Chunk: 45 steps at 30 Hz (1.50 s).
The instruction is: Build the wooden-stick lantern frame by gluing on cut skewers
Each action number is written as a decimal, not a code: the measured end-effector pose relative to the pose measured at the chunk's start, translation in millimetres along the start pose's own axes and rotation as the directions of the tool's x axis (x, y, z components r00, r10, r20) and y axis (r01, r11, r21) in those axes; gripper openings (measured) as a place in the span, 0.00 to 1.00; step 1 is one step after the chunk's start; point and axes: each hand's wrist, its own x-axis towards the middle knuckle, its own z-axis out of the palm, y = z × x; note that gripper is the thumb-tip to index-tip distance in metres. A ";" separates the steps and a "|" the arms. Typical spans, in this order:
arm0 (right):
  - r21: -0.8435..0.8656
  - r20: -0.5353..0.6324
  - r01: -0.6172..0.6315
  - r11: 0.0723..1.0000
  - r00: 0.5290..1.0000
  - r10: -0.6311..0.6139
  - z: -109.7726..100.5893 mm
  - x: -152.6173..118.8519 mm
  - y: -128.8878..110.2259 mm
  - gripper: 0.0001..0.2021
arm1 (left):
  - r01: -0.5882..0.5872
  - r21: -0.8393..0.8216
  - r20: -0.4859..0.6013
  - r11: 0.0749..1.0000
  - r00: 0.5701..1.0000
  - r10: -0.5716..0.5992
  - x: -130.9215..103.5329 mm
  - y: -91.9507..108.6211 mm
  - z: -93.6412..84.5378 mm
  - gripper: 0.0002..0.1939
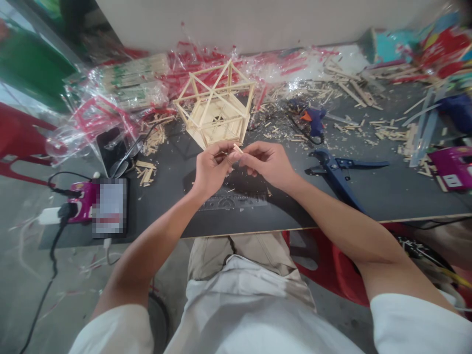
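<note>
Above the dark tabletop, my left hand (214, 169) and my right hand (269, 162) meet in front of me, fingertips pinched together. A short pale wooden stick (238, 148) pokes up between their fingers; both hands appear to hold it, though the fingers cover most of it. Just behind them stands a frame of thin wooden sticks (217, 105), with a solid hexagonal base and crossed struts around its sides. Below my hands a clear plastic ruler (232, 200) lies flat.
Blue cutters (337, 172) and a blue glue gun (315, 122) lie to the right. A phone (109, 206) and a purple power strip (83, 201) sit at the left edge. Cut sticks (145, 172) and scraps are scattered about; plastic wrappers (106, 110) crowd the back.
</note>
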 end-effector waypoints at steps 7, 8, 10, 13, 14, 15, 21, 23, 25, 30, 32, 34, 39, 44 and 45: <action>0.018 0.023 0.000 1.000 1.000 0.000 -1.8 2.2 1.5 0.25 | 0.046 -0.031 0.034 0.998 0.998 -0.045 -0.2 -1.1 0.0 0.25; 0.022 0.024 -0.004 1.000 1.000 0.003 -1.5 2.0 0.6 0.25 | 0.048 -0.030 0.026 0.998 0.999 -0.048 -0.3 -1.1 -0.3 0.25; 0.026 0.028 -0.011 1.000 1.000 0.010 -0.9 1.3 -1.3 0.25 | 0.047 -0.016 0.011 0.999 0.999 -0.047 -0.5 -2.0 -1.1 0.24; 0.022 0.040 -0.020 1.000 0.999 0.019 -0.4 0.7 -2.6 0.25 | 0.050 0.009 0.000 0.999 0.999 -0.050 -0.4 -5.1 -2.5 0.22; 0.022 0.045 -0.021 1.000 0.999 0.020 -0.3 0.6 -2.6 0.25 | 0.055 0.011 -0.003 0.998 0.998 -0.055 -0.3 -5.9 -2.7 0.22; 0.022 0.050 -0.021 1.000 0.999 0.020 -0.2 0.5 -2.5 0.25 | 0.059 0.008 -0.006 0.998 0.998 -0.059 -0.1 -6.4 -2.9 0.22; 0.003 0.042 -0.044 0.999 0.998 0.044 0.5 0.4 -2.1 0.25 | 0.069 -0.026 0.002 0.997 0.998 -0.069 1.4 -3.2 -3.1 0.23; -0.003 0.035 -0.041 0.999 0.999 0.041 0.2 0.7 -1.8 0.25 | 0.067 -0.014 -0.002 0.998 0.998 -0.067 1.8 -1.2 -3.7 0.23; -0.019 0.028 -0.030 0.999 0.999 0.030 -0.9 1.3 -1.4 0.25 | 0.049 0.011 -0.006 0.999 0.999 -0.049 2.0 1.2 -4.5 0.22; -0.103 0.008 0.004 0.995 1.000 -0.003 -4.5 1.7 -1.2 0.25 | -0.018 0.061 0.003 0.998 1.000 0.018 2.0 6.8 -6.0 0.19; -0.123 -0.010 0.031 0.992 0.999 -0.033 -4.8 1.2 -2.0 0.24 | -0.028 0.041 0.007 0.999 1.000 0.028 1.9 7.1 -5.6 0.19; -0.133 -0.027 0.054 0.990 0.998 -0.058 -4.6 0.8 -3.0 0.23 | -0.029 0.024 0.006 0.999 1.000 0.029 2.0 6.4 -4.7 0.20; -0.140 -0.018 0.057 0.989 0.998 -0.060 -6.1 2.2 -4.1 0.23 | -0.050 0.046 0.020 0.998 0.999 0.049 3.2 3.4 -4.6 0.19; 0.033 0.134 -0.084 0.996 0.988 0.079 -14.2 6.4 -3.8 0.24 | -0.178 0.231 0.098 0.957 0.982 0.159 5.6 3.0 -12.8 0.17; 0.078 0.174 -0.134 0.988 0.977 0.119 -16.3 7.1 -4.1 0.24 | -0.247 0.290 0.127 0.925 0.967 0.219 6.4 3.6 -15.3 0.16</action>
